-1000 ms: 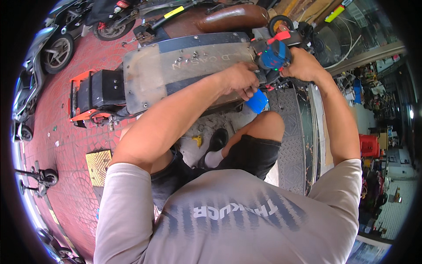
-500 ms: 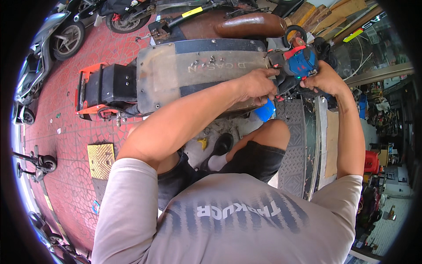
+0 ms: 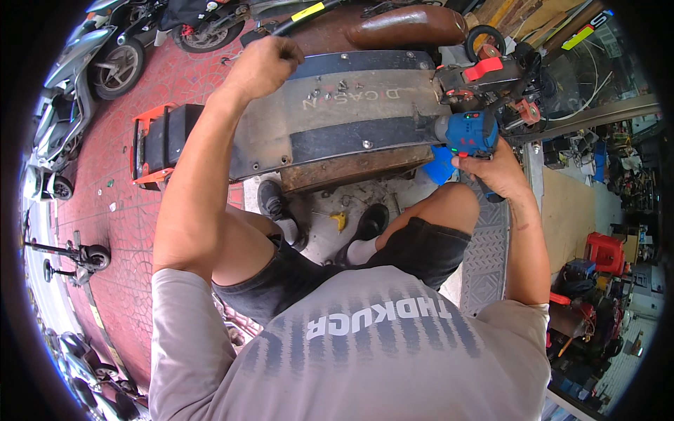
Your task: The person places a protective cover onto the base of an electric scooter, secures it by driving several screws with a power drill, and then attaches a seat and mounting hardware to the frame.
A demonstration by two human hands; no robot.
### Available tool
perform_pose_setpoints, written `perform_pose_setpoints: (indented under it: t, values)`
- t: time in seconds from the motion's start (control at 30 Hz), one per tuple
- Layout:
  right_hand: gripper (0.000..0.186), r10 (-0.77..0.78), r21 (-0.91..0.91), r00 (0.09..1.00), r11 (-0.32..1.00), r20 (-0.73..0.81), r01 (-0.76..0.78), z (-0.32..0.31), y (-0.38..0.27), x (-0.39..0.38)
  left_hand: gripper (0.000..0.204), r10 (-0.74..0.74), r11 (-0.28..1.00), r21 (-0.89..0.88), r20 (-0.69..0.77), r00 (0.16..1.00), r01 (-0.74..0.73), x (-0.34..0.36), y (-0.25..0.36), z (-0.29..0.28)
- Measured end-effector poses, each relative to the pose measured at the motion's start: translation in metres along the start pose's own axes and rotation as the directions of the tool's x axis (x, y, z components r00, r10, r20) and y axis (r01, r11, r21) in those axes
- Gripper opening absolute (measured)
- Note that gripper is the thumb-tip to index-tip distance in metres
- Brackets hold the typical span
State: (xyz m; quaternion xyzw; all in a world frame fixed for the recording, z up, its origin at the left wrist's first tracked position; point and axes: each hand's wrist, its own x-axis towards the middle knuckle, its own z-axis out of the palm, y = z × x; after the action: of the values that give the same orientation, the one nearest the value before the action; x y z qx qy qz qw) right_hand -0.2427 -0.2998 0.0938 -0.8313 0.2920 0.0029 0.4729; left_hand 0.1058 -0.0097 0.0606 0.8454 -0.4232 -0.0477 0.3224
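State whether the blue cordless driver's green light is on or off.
On: a small green light glows on the blue cordless driver in the right grip. Whether its motor is running, I cannot tell.

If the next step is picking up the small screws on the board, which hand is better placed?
Probably the left hand: it is nearer the small screws on the board, though its grip is unclear. The right hand holds a blue drill.

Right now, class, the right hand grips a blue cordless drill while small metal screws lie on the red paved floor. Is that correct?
No: the head view shows the small metal screws on the long grey-and-black deck, not the red paved floor. The right hand does grip the blue cordless drill.
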Motion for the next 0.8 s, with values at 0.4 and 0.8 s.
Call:
perform_pose_setpoints:
  t: [0.4,0.8]
  values:
    - [0.027,0.015,0.174,1.0,0.985,-0.017,-0.012,0.011,0.011,-0.005,0.024,-0.102,0.977,0.194,0.071,0.992,0.087,0.009,0.012,0.037]
    - [0.032,0.056,0.388,0.997,0.921,-0.046,-0.033,0.017,-0.002,-0.011,0.006,-0.137,0.515,-0.813,0.236,0.962,0.273,0.005,0.063,0.045]
